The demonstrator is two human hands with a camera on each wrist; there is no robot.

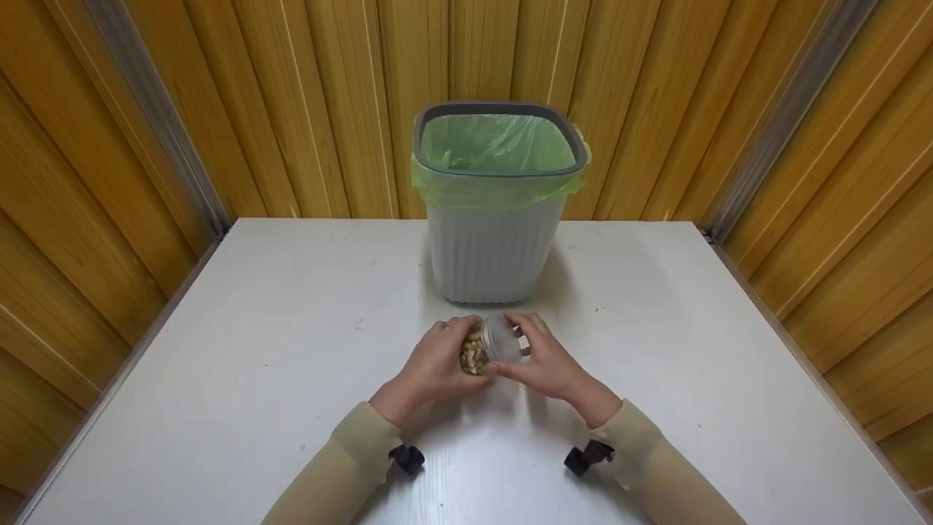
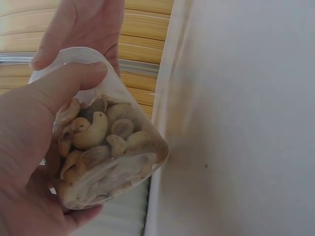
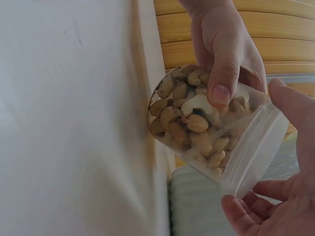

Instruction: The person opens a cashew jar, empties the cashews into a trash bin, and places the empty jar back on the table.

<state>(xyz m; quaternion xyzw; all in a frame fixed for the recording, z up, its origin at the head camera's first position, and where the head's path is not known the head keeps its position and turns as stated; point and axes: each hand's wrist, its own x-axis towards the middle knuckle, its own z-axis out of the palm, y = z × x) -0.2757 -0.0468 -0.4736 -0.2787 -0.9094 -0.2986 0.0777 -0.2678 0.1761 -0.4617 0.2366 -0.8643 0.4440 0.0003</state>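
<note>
A clear plastic jar of mixed nuts is held tilted on its side above the table, its base to the left and its translucent lid to the right. My left hand grips the jar's body, with the thumb across the side in the left wrist view. Cashews and other nuts show through the wall in the right wrist view. My right hand holds the lid end between thumb and fingers; its palm stands off the lid's flat top.
A pale grey ribbed bin with a green liner bag and a dark rim stands behind the hands at the back of the white table. Wood-patterned walls enclose the table's back and sides.
</note>
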